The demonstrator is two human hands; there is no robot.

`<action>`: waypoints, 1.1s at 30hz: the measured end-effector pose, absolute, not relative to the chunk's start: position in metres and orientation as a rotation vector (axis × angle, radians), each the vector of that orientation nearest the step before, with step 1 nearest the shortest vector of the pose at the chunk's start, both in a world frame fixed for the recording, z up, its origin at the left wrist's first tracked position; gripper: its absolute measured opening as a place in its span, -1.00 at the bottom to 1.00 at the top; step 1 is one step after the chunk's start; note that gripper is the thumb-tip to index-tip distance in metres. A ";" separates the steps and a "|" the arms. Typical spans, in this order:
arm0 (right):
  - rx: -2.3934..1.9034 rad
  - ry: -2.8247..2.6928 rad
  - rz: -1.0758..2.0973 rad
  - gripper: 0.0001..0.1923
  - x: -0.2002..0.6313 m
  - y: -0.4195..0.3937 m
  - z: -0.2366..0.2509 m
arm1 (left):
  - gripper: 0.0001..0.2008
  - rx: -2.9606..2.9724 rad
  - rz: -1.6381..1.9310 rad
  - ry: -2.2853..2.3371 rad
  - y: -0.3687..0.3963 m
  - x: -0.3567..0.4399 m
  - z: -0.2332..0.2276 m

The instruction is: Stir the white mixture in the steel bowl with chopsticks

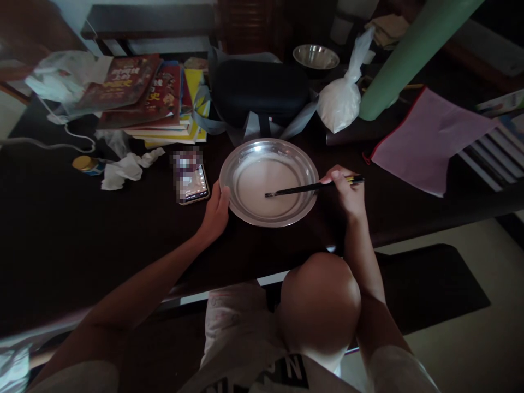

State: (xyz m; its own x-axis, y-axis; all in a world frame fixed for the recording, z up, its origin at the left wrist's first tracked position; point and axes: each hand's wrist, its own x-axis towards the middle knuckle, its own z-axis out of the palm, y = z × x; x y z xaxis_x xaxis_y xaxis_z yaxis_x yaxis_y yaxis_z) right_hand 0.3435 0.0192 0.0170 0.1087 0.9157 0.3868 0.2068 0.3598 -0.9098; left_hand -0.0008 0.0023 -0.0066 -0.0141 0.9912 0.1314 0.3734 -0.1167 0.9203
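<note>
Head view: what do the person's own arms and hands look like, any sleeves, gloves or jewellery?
Both arms are bare from the frame's edge to the fingers: no sleeves, no gloves. The left hand and right hand show no watch, band or ring, though the dim light could hide small items.

Shiny silver bowl [305, 164] with pale whitish stuff [264, 188] in it, black chopsticks [311, 188] with a yellowish end. Tabletop [82, 234] is really dark brown. Red and yellow books [159, 98], lilac pouch [426, 139] with red trim, green roll [413, 52], white bag [339, 101].
</note>
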 end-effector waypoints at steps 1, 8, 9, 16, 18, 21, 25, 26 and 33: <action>-1.100 -1.427 0.744 -0.59 0.343 0.019 0.017 | -0.18 1.569 1.133 1.452 0.003 -0.001 -0.007; -1.148 -1.323 0.685 -0.54 0.343 0.020 0.017 | -0.21 1.604 1.150 1.448 0.004 -0.001 -0.011; -1.145 -1.340 0.702 -0.53 0.343 0.020 0.018 | -0.22 1.604 1.147 1.449 0.004 -0.001 -0.010; -1.091 -1.340 0.709 -0.54 0.340 0.019 0.022 | -0.19 1.607 1.131 1.457 0.004 -0.001 -0.010; -1.076 -1.315 0.720 -0.54 0.340 0.019 0.022 | -0.17 1.591 1.136 1.459 0.004 -0.001 -0.010; -1.061 -1.407 0.758 -0.57 0.340 0.019 0.021 | -0.16 1.568 1.153 1.460 0.004 -0.001 -0.010; -1.088 -1.342 0.712 -0.57 0.341 0.019 0.020 | -0.14 1.562 1.157 1.449 0.004 -0.001 -0.008; -1.095 -1.306 0.702 -0.56 0.341 0.019 0.019 | -0.14 1.562 1.157 1.446 0.004 -0.001 -0.008; -1.069 -1.424 0.754 -0.58 0.340 0.019 0.021 | -0.17 1.578 1.170 1.461 0.003 -0.001 -0.009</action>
